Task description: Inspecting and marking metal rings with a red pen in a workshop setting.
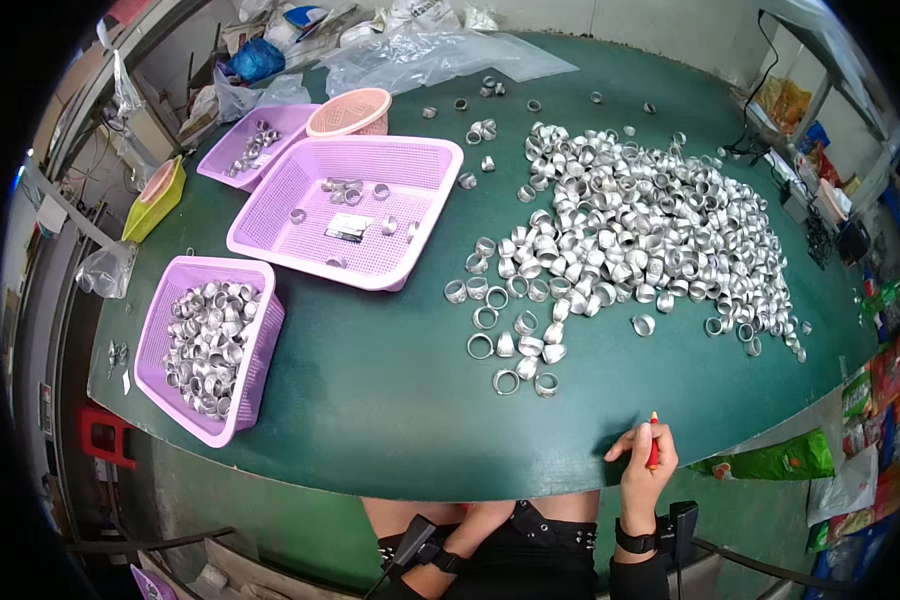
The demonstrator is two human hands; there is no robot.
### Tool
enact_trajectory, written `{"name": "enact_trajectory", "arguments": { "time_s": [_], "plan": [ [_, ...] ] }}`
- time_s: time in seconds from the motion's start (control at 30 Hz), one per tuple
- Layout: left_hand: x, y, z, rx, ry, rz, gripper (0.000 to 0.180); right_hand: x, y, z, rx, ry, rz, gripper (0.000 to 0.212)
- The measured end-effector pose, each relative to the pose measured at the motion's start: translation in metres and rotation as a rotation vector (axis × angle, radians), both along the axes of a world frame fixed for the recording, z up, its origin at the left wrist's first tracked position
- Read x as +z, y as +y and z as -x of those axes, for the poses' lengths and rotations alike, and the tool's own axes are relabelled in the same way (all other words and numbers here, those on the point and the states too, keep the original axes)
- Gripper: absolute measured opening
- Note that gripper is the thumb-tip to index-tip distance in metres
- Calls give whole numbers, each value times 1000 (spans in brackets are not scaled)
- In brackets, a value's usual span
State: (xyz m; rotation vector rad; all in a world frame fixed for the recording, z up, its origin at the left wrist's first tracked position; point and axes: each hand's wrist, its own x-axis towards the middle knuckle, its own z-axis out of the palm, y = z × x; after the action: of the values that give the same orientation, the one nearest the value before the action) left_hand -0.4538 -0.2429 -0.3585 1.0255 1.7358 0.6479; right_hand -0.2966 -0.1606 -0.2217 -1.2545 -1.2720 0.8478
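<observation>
My right hand [642, 455] rests by the table's front edge, its fingers closed around a red pen [654, 445] that points away from me. My left hand [485, 520] is down in my lap at the front edge of the table, and its fingers are hidden. Beyond my right hand lies a large heap of silver metal rings [660, 225]. Several loose rings [506, 382] lie along the heap's near left side.
At the left, a purple basket [268, 320] holds many rings. Behind it stand a wider purple basket [260, 238] with a few rings and a label, a smaller purple basket [220, 150], and a pink basket [355, 105]. Clear plastic sheeting [440, 60] covers the table's back edge.
</observation>
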Motion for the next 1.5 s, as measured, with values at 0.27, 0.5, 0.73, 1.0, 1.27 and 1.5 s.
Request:
{"name": "enact_trajectory", "arguments": {
  "time_s": [0.27, 0.5, 0.73, 1.0, 1.27, 1.5],
  "plan": [
    [-15, 40, 32, 264, -112, -140, 20, -1, 3, -1, -48, -83, -35, 22],
    [-33, 57, 46, 379, -186, -191, 19, -5, 1, -1, 36, -8, -12, 21],
    [-35, 58, 49, 414, -261, -203, 19, -4, -1, -7, 23, -77, -23, 20],
    [-36, 56, 57, 398, -333, -191, 19, -2, 0, 2, -29, 26, 105, 20],
    [-35, 62, 62, 392, -346, -210, 19, -1, 0, 4, -4, -142, 1, 20],
    [-40, 59, 65, 374, -371, -215, 18, -11, -3, 1, 2, -21, 1, 20]
  ]
}}
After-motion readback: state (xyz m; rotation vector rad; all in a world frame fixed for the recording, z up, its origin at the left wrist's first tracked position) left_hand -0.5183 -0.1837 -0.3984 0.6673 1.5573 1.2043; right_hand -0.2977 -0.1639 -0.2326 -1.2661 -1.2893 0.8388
